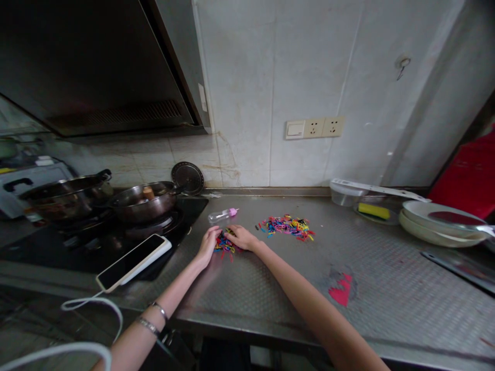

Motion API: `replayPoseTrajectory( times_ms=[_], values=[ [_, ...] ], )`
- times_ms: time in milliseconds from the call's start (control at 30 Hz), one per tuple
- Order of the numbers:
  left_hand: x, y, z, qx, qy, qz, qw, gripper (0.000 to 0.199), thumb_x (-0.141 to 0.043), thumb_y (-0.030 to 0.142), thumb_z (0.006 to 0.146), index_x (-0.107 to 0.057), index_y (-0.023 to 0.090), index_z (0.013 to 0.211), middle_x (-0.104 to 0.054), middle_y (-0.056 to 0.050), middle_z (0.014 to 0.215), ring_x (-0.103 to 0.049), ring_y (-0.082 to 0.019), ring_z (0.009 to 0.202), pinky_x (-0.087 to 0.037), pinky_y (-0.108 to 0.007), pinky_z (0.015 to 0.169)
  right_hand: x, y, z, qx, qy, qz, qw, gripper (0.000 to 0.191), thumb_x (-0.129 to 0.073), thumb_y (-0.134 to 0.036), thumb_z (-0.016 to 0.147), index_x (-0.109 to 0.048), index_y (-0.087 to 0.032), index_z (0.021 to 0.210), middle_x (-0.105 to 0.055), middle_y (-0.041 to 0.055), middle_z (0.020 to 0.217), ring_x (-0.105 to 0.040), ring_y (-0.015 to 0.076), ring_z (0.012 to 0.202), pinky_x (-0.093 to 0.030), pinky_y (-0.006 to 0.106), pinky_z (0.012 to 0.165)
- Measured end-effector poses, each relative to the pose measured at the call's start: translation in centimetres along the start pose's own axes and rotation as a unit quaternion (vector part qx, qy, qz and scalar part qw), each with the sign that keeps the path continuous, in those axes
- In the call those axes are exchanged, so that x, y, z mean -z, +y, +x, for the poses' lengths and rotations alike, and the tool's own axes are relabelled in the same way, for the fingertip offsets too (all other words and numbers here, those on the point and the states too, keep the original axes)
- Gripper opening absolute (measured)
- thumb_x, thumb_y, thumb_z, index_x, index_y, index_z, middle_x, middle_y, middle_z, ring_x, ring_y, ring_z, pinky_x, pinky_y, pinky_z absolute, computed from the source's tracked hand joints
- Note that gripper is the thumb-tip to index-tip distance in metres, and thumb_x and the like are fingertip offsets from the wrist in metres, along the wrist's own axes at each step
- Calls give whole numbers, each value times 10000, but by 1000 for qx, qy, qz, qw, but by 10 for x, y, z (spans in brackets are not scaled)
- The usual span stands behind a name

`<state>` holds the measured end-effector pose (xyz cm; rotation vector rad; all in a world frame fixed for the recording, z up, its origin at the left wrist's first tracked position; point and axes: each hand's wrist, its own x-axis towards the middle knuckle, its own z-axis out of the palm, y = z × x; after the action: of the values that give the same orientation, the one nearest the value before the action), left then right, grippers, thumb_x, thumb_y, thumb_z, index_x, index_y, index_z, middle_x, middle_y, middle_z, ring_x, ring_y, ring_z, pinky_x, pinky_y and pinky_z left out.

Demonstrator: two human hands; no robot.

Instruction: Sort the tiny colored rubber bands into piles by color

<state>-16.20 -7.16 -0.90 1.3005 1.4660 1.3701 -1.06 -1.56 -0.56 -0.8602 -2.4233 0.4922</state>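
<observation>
A small heap of colourful bits that look like little rubber bands (225, 248) lies on the metal countertop between my hands. My left hand (210, 243) rests at its left side, fingers extended and slightly cupped against it. From the right, my right hand (243, 238) reaches over the heap with its fingers outstretched, covering part of it. Just behind them lies a clear bottle with a pink cap (223, 215), on its side. A larger spread of the same multicoloured bands (288, 226) is on the counter to the right of my right hand.
Left, a phone on a white power bank (133, 262) trails a white cable across the stove edge. Two pans (145, 203) sit on the stove. Right are a plastic ladle (381, 189), a yellow sponge (373, 211), stacked bowls (436, 226) and a knife (456, 268). A red patch (341, 289) marks the counter.
</observation>
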Motion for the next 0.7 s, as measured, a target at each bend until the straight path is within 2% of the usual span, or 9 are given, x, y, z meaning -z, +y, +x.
replayPoseTrajectory(
  times_ms=[133,233,300,367,467,567,700],
  values=[
    [10,6,-2,8,24,-86,996,378,-324,347,816,-429,118,1097,-591,-170,1071,-594,-175,940,-447,-323,827,0,-13,-10,40,-12,7,999,699,-427,-605,736,-387,-146,1261,-474,131,1229,-433,210,1127,-323,310,933],
    [17,7,-3,1,54,-62,997,389,-303,391,820,-433,127,1075,-609,-166,1037,-601,-186,925,-456,-341,804,-6,-20,-13,41,-20,-42,998,905,-499,-682,613,-279,-179,1333,-291,152,1367,-259,293,1247,-229,415,991],
    [21,7,-3,-8,72,-31,997,400,-290,405,819,-439,126,1064,-611,-164,1031,-599,-187,932,-459,-332,794,-10,-24,-12,23,-24,-77,996,956,-507,-704,580,-223,-220,1354,-207,141,1405,-185,337,1266,-183,479,992],
    [23,8,-3,-15,85,-6,996,401,-282,398,815,-444,123,1057,-611,-159,1027,-598,-182,930,-460,-317,787,-14,-26,-10,9,-24,-99,995,932,-497,-710,583,-222,-260,1352,-192,122,1413,-177,351,1263,-172,503,983],
    [26,11,-2,-16,105,-14,994,366,-301,356,799,-461,124,1032,-621,-143,988,-605,-178,904,-461,-315,774,-15,-28,-7,18,-27,-112,993,769,-460,-696,636,-354,-304,1289,-300,85,1369,-250,315,1233,-200,475,975],
    [27,15,0,-22,127,-44,991,328,-341,327,768,-499,127,974,-633,-117,912,-616,-183,851,-467,-330,747,-13,-28,-6,52,-30,-107,992,564,-420,-640,719,-512,-297,1156,-463,60,1226,-378,247,1127,-288,409,921],
    [27,19,0,-44,140,-37,988,302,-377,323,728,-543,130,892,-631,-88,824,-617,-181,787,-470,-320,706,-12,-27,-6,78,-9,-108,991,421,-427,-571,766,-593,-263,1000,-530,51,1053,-437,202,988,-353,348,808]
  ],
)
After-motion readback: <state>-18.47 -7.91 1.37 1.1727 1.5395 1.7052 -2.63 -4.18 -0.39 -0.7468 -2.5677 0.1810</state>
